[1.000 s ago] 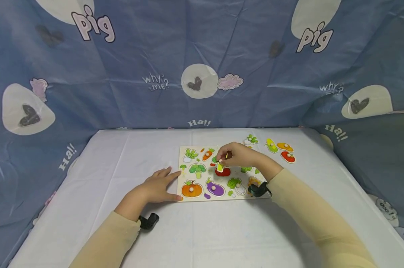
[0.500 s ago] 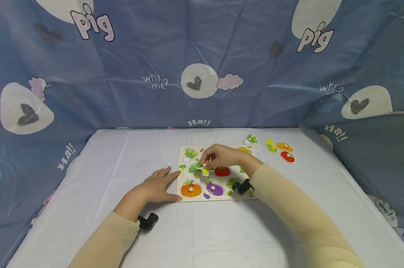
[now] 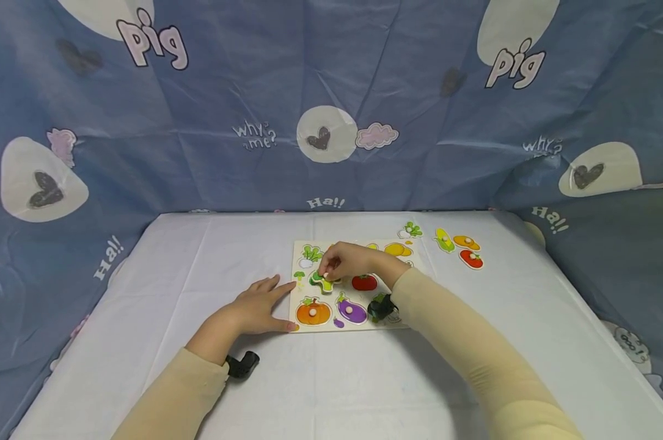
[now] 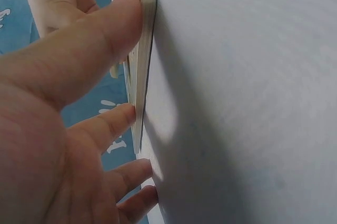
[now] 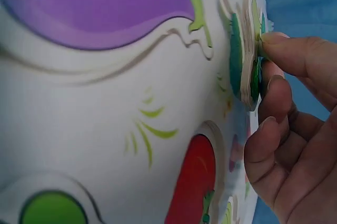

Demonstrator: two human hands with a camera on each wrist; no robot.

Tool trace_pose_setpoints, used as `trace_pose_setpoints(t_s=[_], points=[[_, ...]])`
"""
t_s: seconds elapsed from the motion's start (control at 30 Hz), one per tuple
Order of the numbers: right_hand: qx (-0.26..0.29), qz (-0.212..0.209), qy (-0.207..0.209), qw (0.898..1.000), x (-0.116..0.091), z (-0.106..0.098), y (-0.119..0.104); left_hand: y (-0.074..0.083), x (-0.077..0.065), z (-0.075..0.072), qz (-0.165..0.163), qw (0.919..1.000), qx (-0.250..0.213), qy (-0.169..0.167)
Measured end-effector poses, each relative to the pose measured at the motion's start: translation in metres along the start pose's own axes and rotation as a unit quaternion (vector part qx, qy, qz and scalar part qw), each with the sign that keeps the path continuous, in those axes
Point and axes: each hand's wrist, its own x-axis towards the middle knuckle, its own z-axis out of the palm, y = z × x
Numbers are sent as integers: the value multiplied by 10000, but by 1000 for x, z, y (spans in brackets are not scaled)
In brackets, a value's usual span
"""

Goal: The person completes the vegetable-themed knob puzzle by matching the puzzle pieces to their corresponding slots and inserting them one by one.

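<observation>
A wooden vegetable puzzle board (image 3: pixel 342 330) lies on the white table. My right hand (image 3: pixel 353 260) pinches the knob of a broccoli puzzle piece (image 3: pixel 322 283), held over the broccoli picture at the board's left side. In the right wrist view the piece (image 5: pixel 250 56) stands slightly off the board face, between thumb and fingers. My left hand (image 3: pixel 260 305) is spread at the board's left edge, thumb at the near corner and index fingertip against the side. The pumpkin piece (image 3: pixel 313 312) and eggplant piece (image 3: pixel 352 310) sit in the front row with their knobs showing.
Right of the board lie a corn piece (image 3: pixel 444 240), an orange-yellow piece (image 3: pixel 466 242) and a tomato piece (image 3: pixel 471 259). A white-and-green radish-like piece (image 3: pixel 410 230) rests behind the board's back right. Blue printed cloth (image 3: pixel 331 177) hangs behind the table.
My right hand has carried the broccoli piece leftward across the board, from over the tomato picture to over the broccoli picture. The left hand has stayed in place.
</observation>
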Motion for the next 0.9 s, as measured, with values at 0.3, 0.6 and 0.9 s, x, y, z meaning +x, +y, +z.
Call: trace_pose_setpoints(t_s=[0.3,0.6,0.9], points=[[-342,199,-51,9992,9,8,-3,2,-3,-2,34,10000,-5,25],[-473,288,-22,9985,11,10,-5,2,-2,-1,19,10000,5,45],[-324,276,122,9990,9,8,-3,3,-2,-2,30,10000,-37,47]])
